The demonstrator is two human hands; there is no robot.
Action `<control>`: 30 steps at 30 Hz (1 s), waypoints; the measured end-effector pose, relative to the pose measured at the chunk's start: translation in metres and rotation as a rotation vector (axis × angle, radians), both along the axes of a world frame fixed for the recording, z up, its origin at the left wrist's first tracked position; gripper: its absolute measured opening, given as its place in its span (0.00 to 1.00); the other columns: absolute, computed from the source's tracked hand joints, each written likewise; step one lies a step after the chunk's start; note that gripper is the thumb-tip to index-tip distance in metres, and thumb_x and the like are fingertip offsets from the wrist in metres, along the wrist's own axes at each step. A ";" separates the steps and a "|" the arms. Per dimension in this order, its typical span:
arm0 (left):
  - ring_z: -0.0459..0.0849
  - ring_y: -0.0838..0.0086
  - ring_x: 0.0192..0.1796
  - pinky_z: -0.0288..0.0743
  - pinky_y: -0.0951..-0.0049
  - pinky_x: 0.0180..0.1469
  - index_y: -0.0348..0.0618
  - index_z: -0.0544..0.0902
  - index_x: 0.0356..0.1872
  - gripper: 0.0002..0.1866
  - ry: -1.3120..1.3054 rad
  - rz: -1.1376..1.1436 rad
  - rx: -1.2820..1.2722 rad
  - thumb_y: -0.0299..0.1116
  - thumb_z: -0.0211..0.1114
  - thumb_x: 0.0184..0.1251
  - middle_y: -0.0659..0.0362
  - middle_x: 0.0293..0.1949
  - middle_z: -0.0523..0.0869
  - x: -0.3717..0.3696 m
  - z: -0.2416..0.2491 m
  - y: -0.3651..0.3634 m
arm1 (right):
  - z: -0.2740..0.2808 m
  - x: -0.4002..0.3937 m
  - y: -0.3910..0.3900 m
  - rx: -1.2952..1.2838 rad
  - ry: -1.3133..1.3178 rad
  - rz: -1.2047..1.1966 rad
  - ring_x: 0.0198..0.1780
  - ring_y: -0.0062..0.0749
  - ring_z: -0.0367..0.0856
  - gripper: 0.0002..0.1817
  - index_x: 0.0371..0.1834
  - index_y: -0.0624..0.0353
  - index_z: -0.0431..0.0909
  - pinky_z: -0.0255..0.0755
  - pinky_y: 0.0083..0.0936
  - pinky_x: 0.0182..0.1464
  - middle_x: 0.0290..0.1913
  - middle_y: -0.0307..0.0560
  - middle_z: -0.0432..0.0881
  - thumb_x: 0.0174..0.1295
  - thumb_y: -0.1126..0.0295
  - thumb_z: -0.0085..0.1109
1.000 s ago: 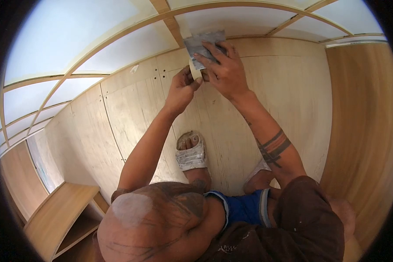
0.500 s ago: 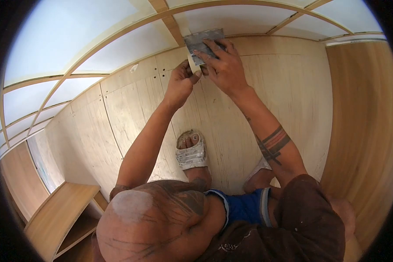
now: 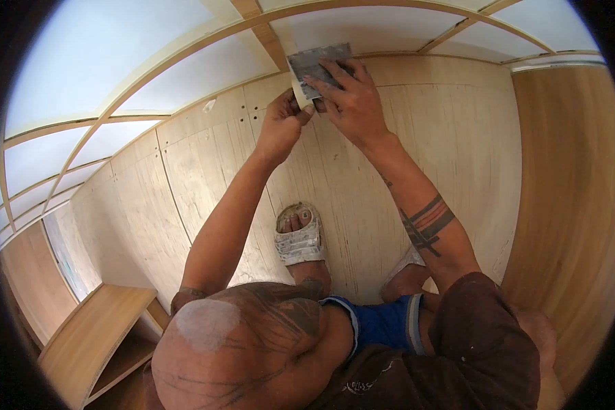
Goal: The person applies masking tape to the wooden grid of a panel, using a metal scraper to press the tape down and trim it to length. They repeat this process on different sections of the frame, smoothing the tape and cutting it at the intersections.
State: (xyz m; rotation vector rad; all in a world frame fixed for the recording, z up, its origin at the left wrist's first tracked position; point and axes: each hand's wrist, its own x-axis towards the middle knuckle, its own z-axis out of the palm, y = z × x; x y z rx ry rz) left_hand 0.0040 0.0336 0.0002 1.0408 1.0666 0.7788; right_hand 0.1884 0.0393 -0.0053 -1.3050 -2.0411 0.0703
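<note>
From the head cam: left hand (image 3: 281, 128) has its thumb and fingers pinched on a pale strip (image 3: 299, 93), right by the lower left edge of a flat grey plate (image 3: 305, 65). Right hand (image 3: 354, 108) has its fingers kinda spread over the plate's face; can't tell if the thumb's clamping behind. Plate sits by the wooden grid (image 3: 272, 46), up past the sandal (image 3: 299, 244) on the pale wood boards (image 3: 362, 205).

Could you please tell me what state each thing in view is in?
Gray plate: smeared, held.
Cream strip: pinched, partly covered by the plate.
Left hand: closed on the strip.
Right hand: fingers spread across the plate.
Slide sandal: worn, stained.
Plywood panel: unpainted.
Shelf unit: open-fronted.
</note>
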 end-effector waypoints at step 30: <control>0.87 0.67 0.59 0.75 0.66 0.65 0.31 0.77 0.65 0.19 -0.058 0.065 -0.013 0.20 0.61 0.76 0.52 0.54 0.90 0.008 -0.001 0.003 | 0.071 0.002 0.030 0.144 0.065 0.027 0.53 0.48 0.83 0.24 0.57 0.48 0.90 0.80 0.40 0.59 0.53 0.44 0.90 0.55 0.74 0.72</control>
